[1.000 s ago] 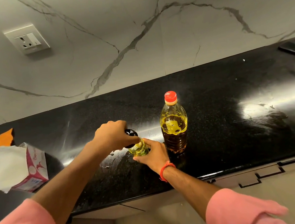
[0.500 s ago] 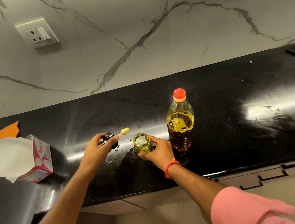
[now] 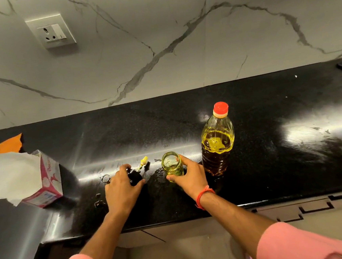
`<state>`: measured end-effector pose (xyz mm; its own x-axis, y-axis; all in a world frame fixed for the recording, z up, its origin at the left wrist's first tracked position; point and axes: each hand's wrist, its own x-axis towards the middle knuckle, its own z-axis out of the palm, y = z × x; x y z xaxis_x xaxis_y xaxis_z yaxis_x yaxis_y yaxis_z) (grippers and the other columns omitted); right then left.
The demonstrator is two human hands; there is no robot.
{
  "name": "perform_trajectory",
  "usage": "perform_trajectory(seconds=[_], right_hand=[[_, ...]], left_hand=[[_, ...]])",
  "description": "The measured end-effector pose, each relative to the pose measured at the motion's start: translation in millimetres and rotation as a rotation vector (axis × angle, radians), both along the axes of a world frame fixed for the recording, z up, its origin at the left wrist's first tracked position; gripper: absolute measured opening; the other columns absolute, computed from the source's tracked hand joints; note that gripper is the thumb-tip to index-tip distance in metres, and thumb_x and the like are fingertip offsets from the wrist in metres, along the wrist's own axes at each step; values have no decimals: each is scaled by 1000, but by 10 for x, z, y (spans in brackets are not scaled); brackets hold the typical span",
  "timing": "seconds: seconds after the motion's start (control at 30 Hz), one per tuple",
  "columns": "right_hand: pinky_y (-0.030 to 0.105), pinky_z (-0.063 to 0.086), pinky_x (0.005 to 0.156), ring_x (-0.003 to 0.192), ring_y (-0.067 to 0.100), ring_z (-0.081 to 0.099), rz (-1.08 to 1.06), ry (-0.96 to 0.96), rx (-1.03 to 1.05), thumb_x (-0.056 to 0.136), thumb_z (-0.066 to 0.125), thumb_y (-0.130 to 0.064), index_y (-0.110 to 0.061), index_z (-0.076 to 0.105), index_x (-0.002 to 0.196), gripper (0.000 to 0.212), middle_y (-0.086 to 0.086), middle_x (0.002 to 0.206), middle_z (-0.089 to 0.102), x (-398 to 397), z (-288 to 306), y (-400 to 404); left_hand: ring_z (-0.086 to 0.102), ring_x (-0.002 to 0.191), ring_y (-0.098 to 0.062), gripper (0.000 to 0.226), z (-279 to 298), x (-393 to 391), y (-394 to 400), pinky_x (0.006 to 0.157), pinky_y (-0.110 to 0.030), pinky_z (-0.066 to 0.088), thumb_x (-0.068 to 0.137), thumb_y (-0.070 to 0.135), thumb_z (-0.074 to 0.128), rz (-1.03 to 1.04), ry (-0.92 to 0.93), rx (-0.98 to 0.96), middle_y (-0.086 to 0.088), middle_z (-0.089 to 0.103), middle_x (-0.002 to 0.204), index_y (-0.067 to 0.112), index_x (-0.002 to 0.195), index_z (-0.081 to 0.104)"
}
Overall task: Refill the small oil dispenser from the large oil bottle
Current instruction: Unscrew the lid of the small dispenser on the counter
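- The small oil dispenser [image 3: 172, 166] stands upright and uncapped on the countertop [image 3: 273, 172]; the right hand [image 3: 187, 176] wraps fingers and thumb around it.
- The left hand [image 3: 121, 188] grips the black dispenser top [image 3: 134, 175], set on the countertop left of the dispenser.
- The large oil bottle [image 3: 217, 139], capped and vertical, stands just right of the right hand, the nearer hand.

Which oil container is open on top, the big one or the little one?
The small oil dispenser in the right hand is open; the large oil bottle keeps its red cap.
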<state>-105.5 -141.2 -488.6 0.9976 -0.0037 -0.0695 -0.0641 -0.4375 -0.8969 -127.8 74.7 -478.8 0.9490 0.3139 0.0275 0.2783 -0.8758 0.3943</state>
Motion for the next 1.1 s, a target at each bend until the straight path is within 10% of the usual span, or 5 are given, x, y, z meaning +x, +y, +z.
perform_trajectory(seconds=[0.3,0.7,1.1], right_hand=[[24,43,111,133,14,55,10,2,16,68,94,-20,-26,35,157,107,-1,143,60,-99,66,3],[13,49,74,90,6,65,-188,-424,-53,84,83,-17,-23,73,94,15,-12,96,68,-576,1017,-825],[3,34,90,125,5,50,-76,-319,-102,88,77,-39,-28,48,145,65,-8,140,52,10,1347,-1138]], left_hand=[[56,127,-33,96,-22,-47,101,97,-51,49,71,55,83,-38,34,11,-10,57,140,30,151,36],[33,146,-28,96,436,-202,84,116,-56,32,75,41,87,-223,-233,-253,-7,39,156,35,154,32],[51,131,-4,62,1970,155,-1190,108,-29,45,95,38,66,-771,-322,-295,9,54,146,38,151,40]])
